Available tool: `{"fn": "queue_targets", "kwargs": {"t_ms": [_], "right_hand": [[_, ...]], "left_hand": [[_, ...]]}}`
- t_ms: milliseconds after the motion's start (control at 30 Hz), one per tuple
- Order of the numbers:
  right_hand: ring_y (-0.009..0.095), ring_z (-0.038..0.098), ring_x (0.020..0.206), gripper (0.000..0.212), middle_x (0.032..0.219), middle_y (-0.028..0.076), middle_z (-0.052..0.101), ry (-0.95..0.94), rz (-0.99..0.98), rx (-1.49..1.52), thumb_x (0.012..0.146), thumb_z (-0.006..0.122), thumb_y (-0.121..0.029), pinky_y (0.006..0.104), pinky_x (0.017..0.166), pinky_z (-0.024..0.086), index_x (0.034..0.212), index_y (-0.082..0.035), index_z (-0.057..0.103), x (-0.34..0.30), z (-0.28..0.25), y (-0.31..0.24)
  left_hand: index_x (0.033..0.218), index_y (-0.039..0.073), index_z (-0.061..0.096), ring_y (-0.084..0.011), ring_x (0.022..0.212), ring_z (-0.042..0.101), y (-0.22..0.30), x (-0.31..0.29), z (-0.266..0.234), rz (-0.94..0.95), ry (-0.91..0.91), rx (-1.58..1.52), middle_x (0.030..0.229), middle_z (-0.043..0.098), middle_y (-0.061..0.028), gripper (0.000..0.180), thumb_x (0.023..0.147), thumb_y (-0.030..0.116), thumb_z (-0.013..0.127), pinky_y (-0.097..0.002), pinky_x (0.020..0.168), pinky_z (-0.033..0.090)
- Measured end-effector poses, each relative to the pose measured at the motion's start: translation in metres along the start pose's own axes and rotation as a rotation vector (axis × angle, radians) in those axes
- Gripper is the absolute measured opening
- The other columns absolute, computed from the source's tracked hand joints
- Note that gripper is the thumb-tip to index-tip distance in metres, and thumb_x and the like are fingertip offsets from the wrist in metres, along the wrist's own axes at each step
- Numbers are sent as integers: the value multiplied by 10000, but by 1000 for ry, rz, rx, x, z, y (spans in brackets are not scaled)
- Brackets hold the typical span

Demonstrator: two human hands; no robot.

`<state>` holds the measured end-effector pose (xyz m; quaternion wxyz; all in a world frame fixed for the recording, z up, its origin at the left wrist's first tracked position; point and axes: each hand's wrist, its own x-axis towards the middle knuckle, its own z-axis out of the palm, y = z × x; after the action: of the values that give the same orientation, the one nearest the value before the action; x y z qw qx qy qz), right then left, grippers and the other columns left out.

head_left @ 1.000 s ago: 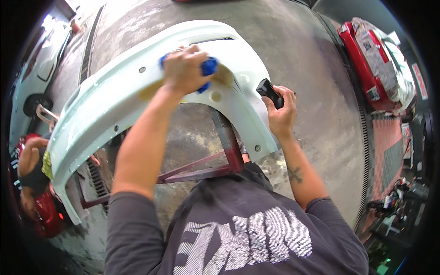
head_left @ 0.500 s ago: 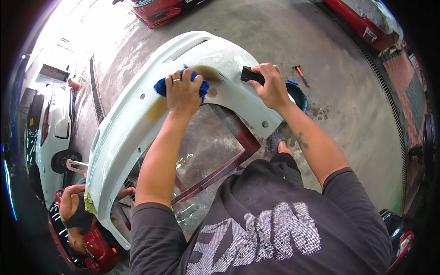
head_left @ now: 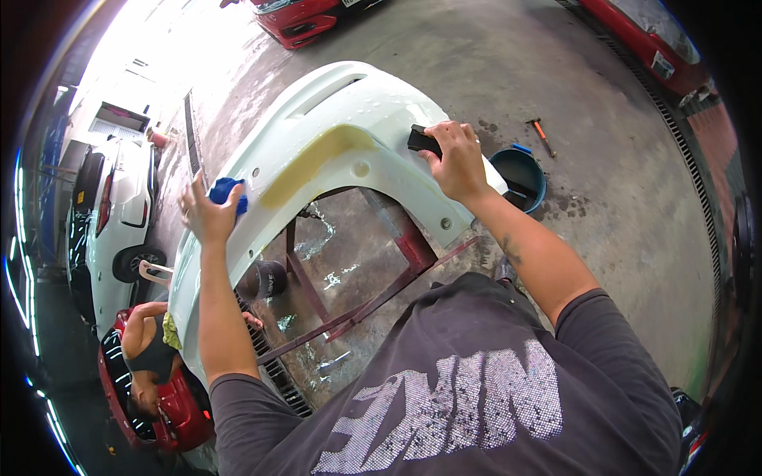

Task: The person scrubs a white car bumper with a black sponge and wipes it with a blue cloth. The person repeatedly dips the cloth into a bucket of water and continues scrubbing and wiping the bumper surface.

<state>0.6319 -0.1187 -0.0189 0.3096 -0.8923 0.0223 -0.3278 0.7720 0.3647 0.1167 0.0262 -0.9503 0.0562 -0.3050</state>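
Observation:
A white car bumper point(head_left: 389, 111), wet with droplets, curves across the middle in front of me. A yellowish-brown patch point(head_left: 317, 163) shows on its surface. My left hand point(head_left: 208, 213) is at the bumper's left part, fingers curved around a crumpled blue cloth point(head_left: 227, 195); the hand hides some of the cloth. On the right part, my right hand point(head_left: 457, 161) grips a black block point(head_left: 422, 141) between thumb and fingers. The block is close to the bumper's surface; its underside is hidden.
A dark red metal stand point(head_left: 413, 246) is under the bumper. A bucket of water point(head_left: 520, 178) and an orange-handled hammer point(head_left: 543, 136) are on the floor at right. Another person point(head_left: 147, 357) is by the bumper's lower left end, near a yellow-green cloth point(head_left: 171, 332). Cars surround the area.
My left hand has swept left and toward me along the bumper with the blue cloth, uncovering the yellowish patch. My right hand stays near the same part with the black block.

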Motion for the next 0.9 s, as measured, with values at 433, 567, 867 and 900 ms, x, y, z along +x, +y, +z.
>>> {"fn": "queue_targets", "kwargs": {"t_ms": [433, 567, 867, 900], "right_hand": [[366, 632, 1240, 416, 1312, 80, 699, -34, 28, 32, 914, 918, -193, 570, 1121, 506, 1291, -124, 757, 0, -1, -3], [361, 634, 1230, 424, 1301, 77, 702, -2, 7, -17, 906, 921, -182, 555, 1109, 511, 1291, -131, 752, -1, -2, -1], [351, 633, 1219, 410, 1287, 81, 705, -12, 12, -13, 908, 922, -197, 518, 1077, 517, 1276, -116, 759, -4, -5, -7], [352, 633, 1221, 414, 1288, 81, 705, -5, 10, -23, 908, 921, -198, 518, 1080, 515, 1279, -113, 758, -4, -4, -7]], "left_hand": [[1581, 369, 660, -340, 1659, 422, 232, 69, 58, 728, -365, 5, 1753, 505, -68, 1002, 687, 683, 987, -656, 1393, 229], [1453, 292, 758, -336, 1604, 510, 267, 92, 40, 936, -461, 12, 1600, 664, -44, 961, 625, 720, 992, -628, 1394, 241], [1530, 259, 707, -266, 1553, 535, 232, 72, 60, 853, -386, -173, 1587, 664, -32, 924, 724, 602, 1001, -569, 1344, 329], [1543, 257, 698, -276, 1565, 520, 225, 73, 64, 826, -393, -178, 1604, 650, -39, 935, 726, 598, 999, -563, 1345, 328]]}}
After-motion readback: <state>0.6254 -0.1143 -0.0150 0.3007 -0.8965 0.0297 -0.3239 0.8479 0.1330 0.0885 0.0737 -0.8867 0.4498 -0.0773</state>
